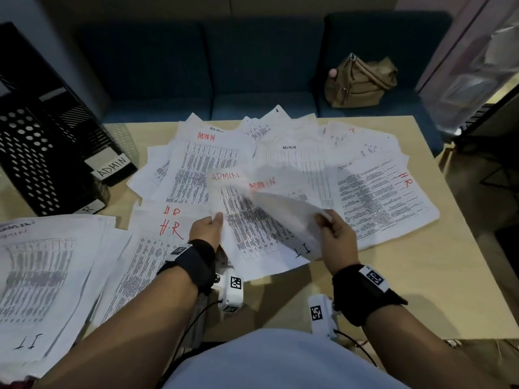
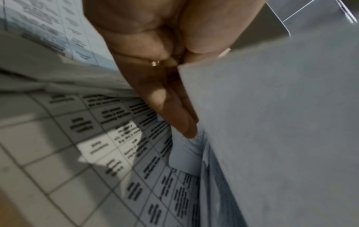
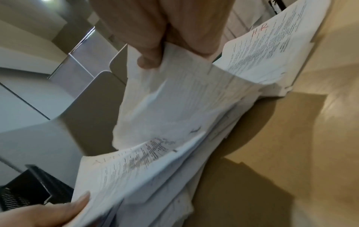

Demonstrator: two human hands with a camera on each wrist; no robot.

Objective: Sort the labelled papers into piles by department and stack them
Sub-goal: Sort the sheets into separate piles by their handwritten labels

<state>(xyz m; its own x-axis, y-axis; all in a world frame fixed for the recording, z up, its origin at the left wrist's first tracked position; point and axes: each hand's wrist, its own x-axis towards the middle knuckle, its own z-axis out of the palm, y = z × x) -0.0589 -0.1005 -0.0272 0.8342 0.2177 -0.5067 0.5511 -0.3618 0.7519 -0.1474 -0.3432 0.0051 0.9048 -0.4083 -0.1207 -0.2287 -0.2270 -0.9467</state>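
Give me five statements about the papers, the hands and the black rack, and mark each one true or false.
1. The right hand pinches a lifted sheet. True.
2. The left hand rests flat on the table, holding nothing. False: it holds the edge of an ADMIN sheet.
3. The black rack carries an ADMIN label. True.
4. The brown bag sits on the table. False: it sits on the blue sofa behind it.
5. Every sheet is marked ADMIN. False: some read H.R or IT.
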